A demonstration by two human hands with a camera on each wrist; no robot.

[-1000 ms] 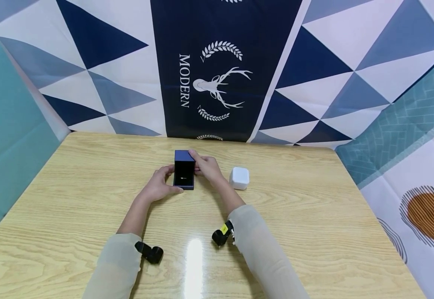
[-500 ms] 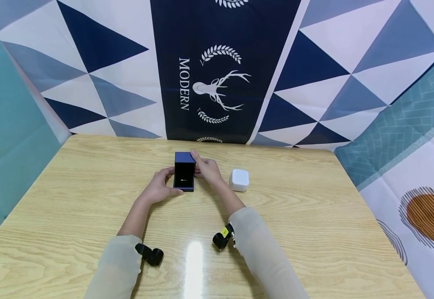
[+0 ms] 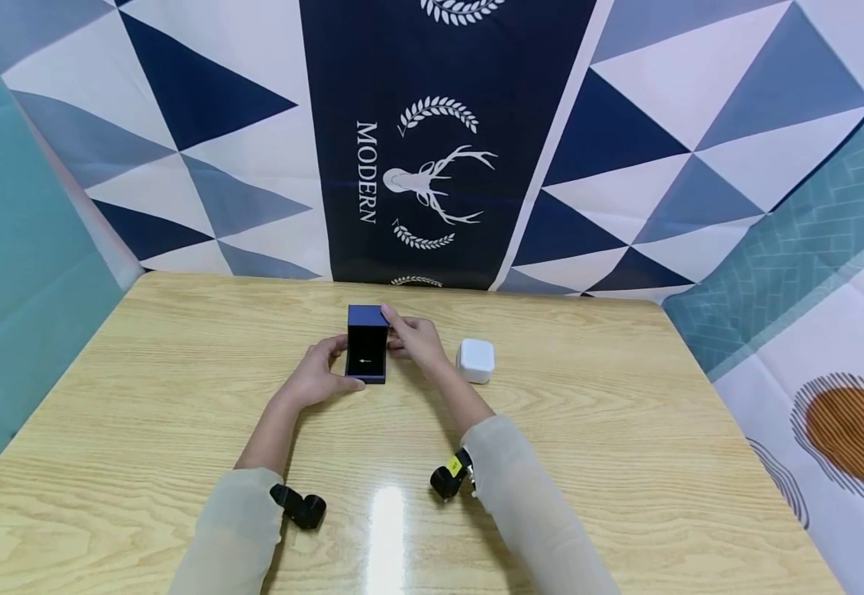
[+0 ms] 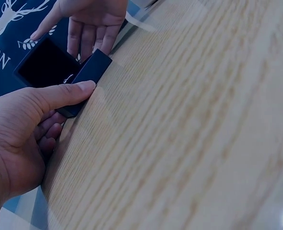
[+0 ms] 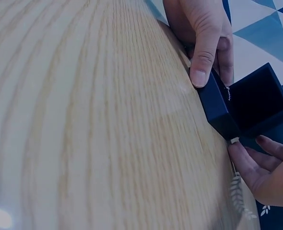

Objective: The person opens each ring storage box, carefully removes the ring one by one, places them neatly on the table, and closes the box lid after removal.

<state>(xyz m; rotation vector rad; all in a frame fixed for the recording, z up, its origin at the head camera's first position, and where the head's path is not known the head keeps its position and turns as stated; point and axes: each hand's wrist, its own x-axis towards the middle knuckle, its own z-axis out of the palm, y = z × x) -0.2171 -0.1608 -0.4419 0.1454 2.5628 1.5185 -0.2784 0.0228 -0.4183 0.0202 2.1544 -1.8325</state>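
A dark blue ring box [image 3: 367, 316] stands on the table with its lid raised and its black inside facing me. A small ring [image 3: 363, 361] sits low in the lining, and in the left wrist view it glints beside the thumb. My left hand [image 3: 311, 378] grips the base, thumb along the front edge and fingers round the left side. On the other side, my right hand [image 3: 419, 343] has its thumb at the lid's upper right corner and its fingers against the box's right side. In the right wrist view, a tiny white bit [image 5: 235, 140] shows at its fingertip.
A white rounded cube [image 3: 476, 360] stands right of the box, close beside the right forearm. The wooden table [image 3: 588, 463] ends at a patterned cloth backdrop [image 3: 417, 165] just behind the box. Both wrists carry small black cameras.
The whole head view has shifted slightly, so the scene sits a little lower. The right forearm has moved slightly right; both hands keep their places on the ring box.
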